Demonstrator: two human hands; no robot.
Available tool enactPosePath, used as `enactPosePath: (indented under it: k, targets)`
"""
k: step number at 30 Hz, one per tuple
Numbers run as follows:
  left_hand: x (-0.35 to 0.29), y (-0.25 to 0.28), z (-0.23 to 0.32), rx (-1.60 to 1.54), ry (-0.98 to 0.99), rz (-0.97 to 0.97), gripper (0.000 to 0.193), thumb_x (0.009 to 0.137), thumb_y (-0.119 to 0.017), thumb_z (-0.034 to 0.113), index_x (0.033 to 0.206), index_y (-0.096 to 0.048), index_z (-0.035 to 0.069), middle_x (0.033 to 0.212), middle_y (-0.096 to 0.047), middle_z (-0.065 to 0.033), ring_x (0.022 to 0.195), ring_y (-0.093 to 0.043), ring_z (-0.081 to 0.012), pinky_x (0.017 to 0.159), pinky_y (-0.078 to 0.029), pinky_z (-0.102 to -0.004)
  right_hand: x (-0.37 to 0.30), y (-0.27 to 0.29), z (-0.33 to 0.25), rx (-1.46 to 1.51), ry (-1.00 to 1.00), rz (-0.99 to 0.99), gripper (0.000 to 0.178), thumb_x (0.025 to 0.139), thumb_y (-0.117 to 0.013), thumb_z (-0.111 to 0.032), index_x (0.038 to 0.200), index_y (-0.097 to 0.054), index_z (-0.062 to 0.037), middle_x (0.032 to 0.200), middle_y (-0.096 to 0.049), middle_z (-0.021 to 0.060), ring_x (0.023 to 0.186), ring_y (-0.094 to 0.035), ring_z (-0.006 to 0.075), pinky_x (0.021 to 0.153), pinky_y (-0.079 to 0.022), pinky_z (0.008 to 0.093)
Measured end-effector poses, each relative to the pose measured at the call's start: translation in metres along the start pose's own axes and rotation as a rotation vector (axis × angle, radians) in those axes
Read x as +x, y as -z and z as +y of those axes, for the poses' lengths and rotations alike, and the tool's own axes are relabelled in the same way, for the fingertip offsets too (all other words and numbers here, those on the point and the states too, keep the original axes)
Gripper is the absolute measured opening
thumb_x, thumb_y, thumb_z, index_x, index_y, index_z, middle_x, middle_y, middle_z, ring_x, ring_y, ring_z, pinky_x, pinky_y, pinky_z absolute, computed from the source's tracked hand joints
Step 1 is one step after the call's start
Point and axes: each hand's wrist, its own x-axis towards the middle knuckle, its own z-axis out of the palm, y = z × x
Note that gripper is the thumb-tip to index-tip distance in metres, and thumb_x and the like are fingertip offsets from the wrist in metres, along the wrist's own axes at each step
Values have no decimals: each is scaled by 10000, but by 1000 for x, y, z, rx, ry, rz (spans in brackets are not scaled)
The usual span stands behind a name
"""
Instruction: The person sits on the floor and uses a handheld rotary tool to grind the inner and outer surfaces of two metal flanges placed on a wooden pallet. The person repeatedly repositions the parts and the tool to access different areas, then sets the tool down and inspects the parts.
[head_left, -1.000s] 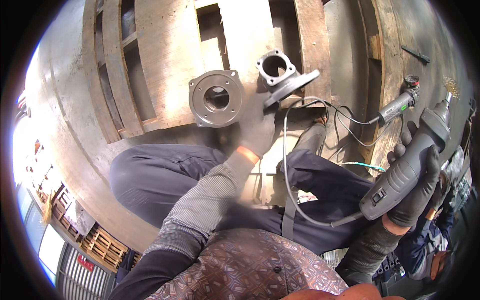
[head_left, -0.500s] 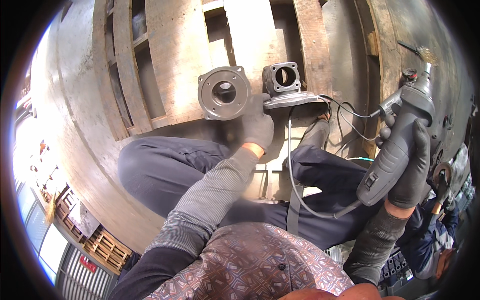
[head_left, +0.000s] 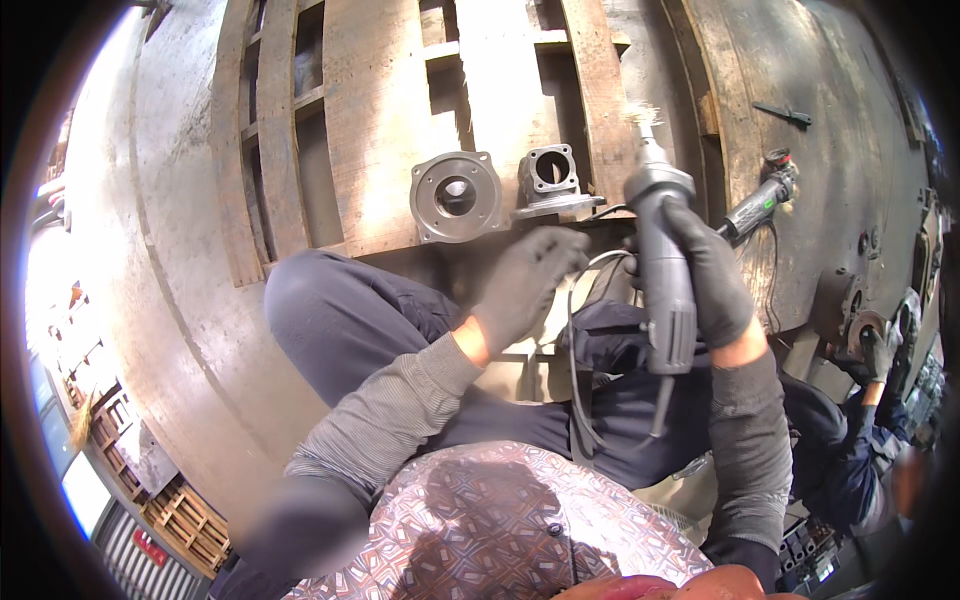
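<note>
My right hand (head_left: 712,285), in a dark grey glove, is wrapped round the body of a straight grinder (head_left: 668,285). The grinder points away from me, a frayed wire brush (head_left: 645,115) at its tip. My gloved left hand (head_left: 525,285) hangs in front of the pallet with fingers loosely stretched toward the grinder, holding nothing. Beyond it, at the pallet's near edge, a round metal flange casting (head_left: 484,205) stands with its bored face up. To its right sits a metal housing (head_left: 560,198) with a square flanged opening.
The wooden pallet (head_left: 370,120) has open gaps between its boards. A second grinder (head_left: 757,207) lies on the right, with a dark-handled tool (head_left: 783,113) beyond it. The grinder's cable (head_left: 575,385) loops over my lap. At far right, another person's gloved hand (head_left: 880,352) works on a metal part.
My right hand has swung the grinder left and inward, its brush now over the pallet. My left hand has come off the castings and drawn nearer to me.
</note>
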Motion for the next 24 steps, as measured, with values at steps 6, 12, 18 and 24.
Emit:
enactPosePath:
  k: [6,12,18,24]
  targets:
    - [-25,-37,40,30,140,-168,709,1030,-728,423,1469,-467,-68,1250,-656,-126,1110,-653,-157,948,-551,-297,11,-12,17,-240,162,-95,556,1042,-647,-458,1264,-629,51,990,-717,129,882,-706,185,806,-578,321]
    - [-27,-30,48,92,-24,-217,603,1029,-692,295,1478,-468,-39,1210,-661,-96,1035,-644,-128,926,-540,-277,22,-32,16,-157,319,-35,495,1068,-593,-431,1146,-704,45,1001,-716,108,886,-687,180,822,-557,314]
    - [-21,-35,57,187,-59,-216,526,1057,-651,311,1432,-492,-22,1142,-662,-81,984,-673,-136,848,-571,-273,26,-34,11,-128,179,-16,458,1057,-643,-414,1249,-686,-1,1039,-699,59,864,-675,138,808,-564,295]
    - [-13,-8,61,-463,61,-502,657,1057,-659,438,1469,-457,-32,1208,-675,-158,1070,-719,-228,938,-620,-369,38,-18,15,60,221,-146,488,1100,-555,-453,1329,-632,-28,1060,-719,83,918,-719,170,844,-594,308]
